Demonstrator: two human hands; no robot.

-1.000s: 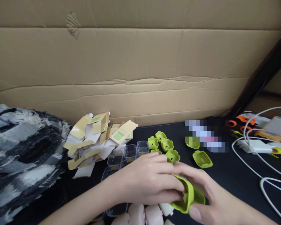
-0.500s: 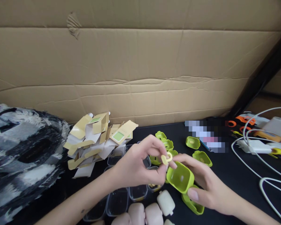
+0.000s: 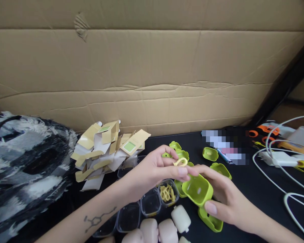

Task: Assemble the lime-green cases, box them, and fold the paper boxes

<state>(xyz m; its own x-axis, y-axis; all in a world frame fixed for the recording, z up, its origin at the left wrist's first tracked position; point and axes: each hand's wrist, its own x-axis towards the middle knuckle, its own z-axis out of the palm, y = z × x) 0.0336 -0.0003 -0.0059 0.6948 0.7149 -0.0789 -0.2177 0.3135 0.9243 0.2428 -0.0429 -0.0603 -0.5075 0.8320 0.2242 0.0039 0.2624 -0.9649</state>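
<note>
Having just separated yellow loop (image 3: 177, 163) from green case (image 3: 197, 189), now pinching it in closed left grip (image 3: 157, 168), holding case in curled right grip (image 3: 223, 199)

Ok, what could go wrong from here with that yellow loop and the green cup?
1. The small yellow loop is held only by the fingers of the left hand, so it might slip and drop.
2. The open clear container of similar loops lies close to that hand; a bump could spill it.
3. The right hand holds the green cup near the off-white piece, which it might knock.
</note>
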